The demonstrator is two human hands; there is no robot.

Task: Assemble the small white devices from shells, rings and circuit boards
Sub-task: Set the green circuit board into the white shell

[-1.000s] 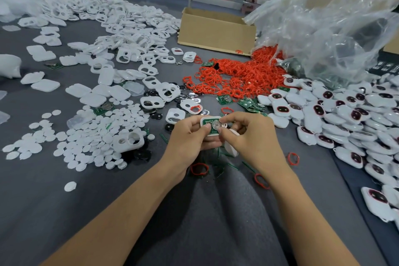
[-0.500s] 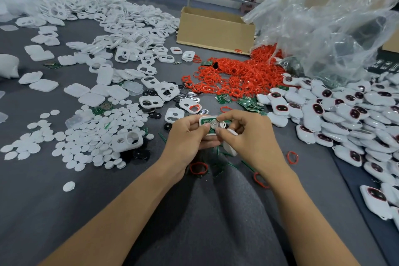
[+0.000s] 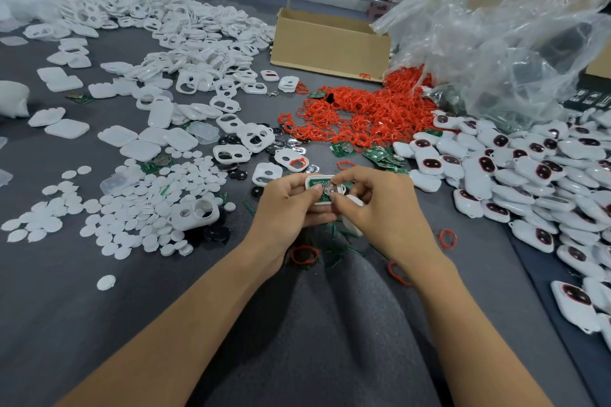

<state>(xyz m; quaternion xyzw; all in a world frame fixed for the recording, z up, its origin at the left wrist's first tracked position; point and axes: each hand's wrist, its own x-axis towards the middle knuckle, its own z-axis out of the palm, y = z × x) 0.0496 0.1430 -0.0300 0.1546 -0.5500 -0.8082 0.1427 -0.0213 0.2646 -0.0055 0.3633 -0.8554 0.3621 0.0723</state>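
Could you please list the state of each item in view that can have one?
White shell: open, green circuit board and silver coin cell showing, held by both hands.
Left hand: gripping the shell.
Right hand: fingers pinched at the coin cell.
Cardboard box: open-topped.
Plastic bag: crumpled, open.
Finished white devices: closed, heaped.

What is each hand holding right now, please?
Left hand: closed on the white shell with the green circuit board in it.
Right hand: fingertips pinched on the same shell; another white piece is tucked beneath.
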